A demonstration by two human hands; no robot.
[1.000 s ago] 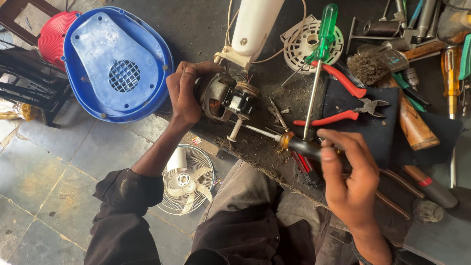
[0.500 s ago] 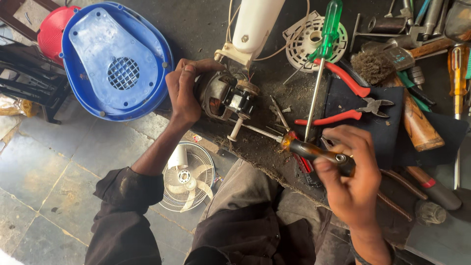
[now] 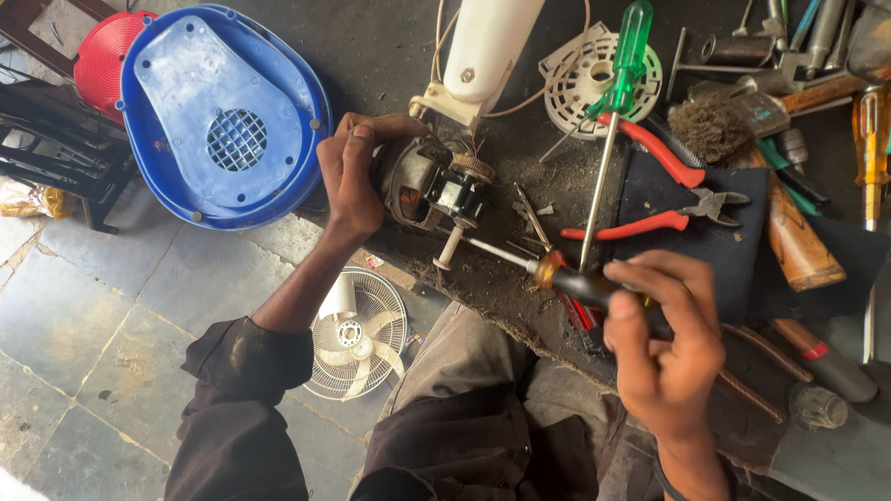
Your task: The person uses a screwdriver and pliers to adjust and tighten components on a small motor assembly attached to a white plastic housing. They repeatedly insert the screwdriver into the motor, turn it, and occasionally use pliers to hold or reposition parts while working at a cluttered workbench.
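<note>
The fan motor (image 3: 434, 186) lay on the dirty workbench (image 3: 371, 46), just below the white fan neck (image 3: 483, 46). The left hand (image 3: 351, 172) was wrapped around its housing. The right hand (image 3: 664, 357) was closed on a dark-handled screwdriver (image 3: 548, 276), tip at the motor. A slip of the tip could have gouged the windings or struck the left fingers.

Small electric motor (image 3: 434, 186): dark metal housing with exposed windings and a pale shaft pointing toward the viewer, lying on its side on the dusty dark surface (image 3: 520, 278). Screwdriver (image 3: 548, 272): amber-and-black handle, thin steel shaft angled up-left, tip at the motor's front.
</note>
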